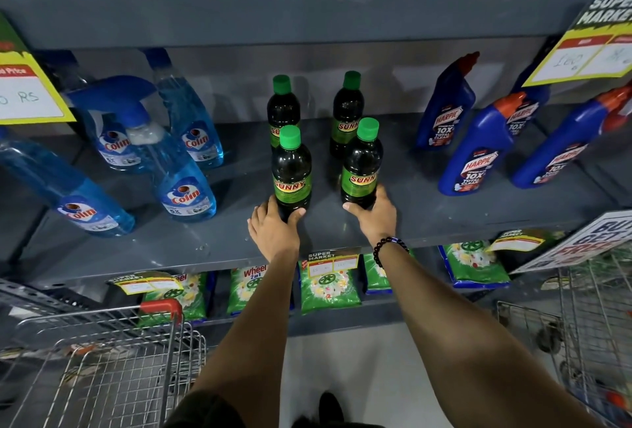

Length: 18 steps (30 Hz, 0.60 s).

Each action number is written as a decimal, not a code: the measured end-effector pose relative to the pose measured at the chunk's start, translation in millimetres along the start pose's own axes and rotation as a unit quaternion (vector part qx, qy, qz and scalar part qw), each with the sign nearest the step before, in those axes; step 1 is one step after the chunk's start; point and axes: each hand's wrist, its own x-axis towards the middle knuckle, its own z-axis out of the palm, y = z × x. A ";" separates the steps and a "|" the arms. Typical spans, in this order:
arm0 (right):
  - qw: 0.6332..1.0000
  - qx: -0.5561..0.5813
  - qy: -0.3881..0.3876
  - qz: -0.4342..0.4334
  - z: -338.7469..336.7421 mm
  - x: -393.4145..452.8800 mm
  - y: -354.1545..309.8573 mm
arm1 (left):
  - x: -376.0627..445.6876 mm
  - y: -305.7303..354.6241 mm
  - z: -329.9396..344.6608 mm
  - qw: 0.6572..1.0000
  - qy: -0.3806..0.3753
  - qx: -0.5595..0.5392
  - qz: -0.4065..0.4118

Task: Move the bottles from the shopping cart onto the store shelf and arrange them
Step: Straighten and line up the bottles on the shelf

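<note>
The left hand (273,229) is wrapped low around the base of the front-left bottle (291,171), thumb on one side and fingers on the other; the right hand (374,214) cups the base of the front-right bottle (361,167) the same way. Both bottles stand upright on the shelf (444,209), so each hand is closed on a bottle that already rests on its foot.

These look like full plastic bottles of dark liquid — likely fairly heavy for their size, stiff enough not to buckle, with smooth walls and a glossy label that could slip under a loose hold. A low grip suits sliding; for lifting, the waist above the label would probably be steadier, since a tall narrow bottle tips easily when pushed from the bottom.

Two more bottles, the back-left (283,109) and back-right (348,113), stand just behind, leaving little room to push deeper. Bare shelf lies on both sides, with spray bottles (178,185) to the left and blue cleaners (478,154) to the right, well apart. The shelf's front edge is near the wrists — pulling back too far risks a drop. The cart (102,359) sits below left; I cannot tell what it holds.
</note>
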 end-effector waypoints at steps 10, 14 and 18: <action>0.999 -0.026 -0.025 -0.008 -2.5 -1.3 2.9 | 0.0 -0.6 -1.3 1.000 -0.011 -0.005 0.003; 0.996 -0.082 -0.019 -0.027 -3.1 -10.2 11.9 | -3.1 -5.7 -8.3 0.999 -0.045 -0.022 0.020; 0.987 -0.155 0.018 -0.037 1.6 -28.5 14.6 | -14.6 -22.9 -26.3 0.996 -0.060 0.032 0.065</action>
